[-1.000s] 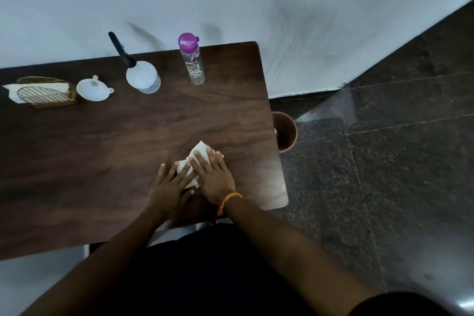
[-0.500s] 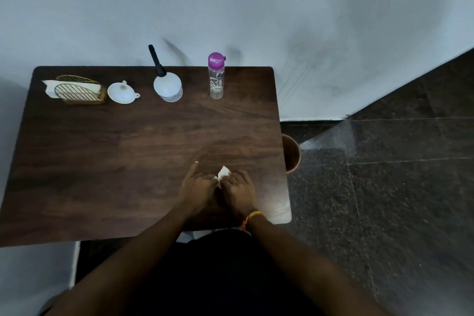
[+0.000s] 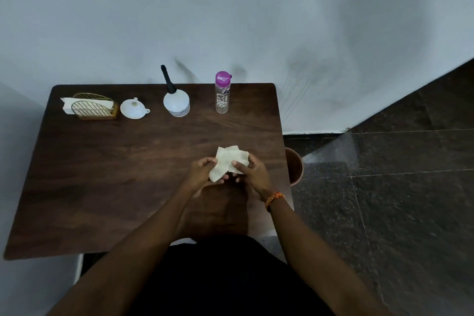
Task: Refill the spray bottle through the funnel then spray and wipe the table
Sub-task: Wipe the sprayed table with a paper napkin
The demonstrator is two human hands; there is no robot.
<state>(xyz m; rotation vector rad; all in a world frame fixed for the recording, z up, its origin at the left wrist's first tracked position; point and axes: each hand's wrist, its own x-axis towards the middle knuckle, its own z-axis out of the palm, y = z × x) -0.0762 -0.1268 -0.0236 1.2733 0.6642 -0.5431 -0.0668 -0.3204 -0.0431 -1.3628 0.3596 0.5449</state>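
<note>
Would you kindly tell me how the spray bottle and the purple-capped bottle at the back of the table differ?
The spray bottle is squat, rounded and white; the purple-capped bottle is slim, tall and clear with printed lettering. The spray bottle is topped by a long black nozzle that leans left, while the other bottle has a flat purple cap. Both stand upright along the far edge of the table, untouched by either hand.

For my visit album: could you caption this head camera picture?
Both hands, left hand and right hand, hold a crumpled tissue above the table; spray bottle behind.
</note>
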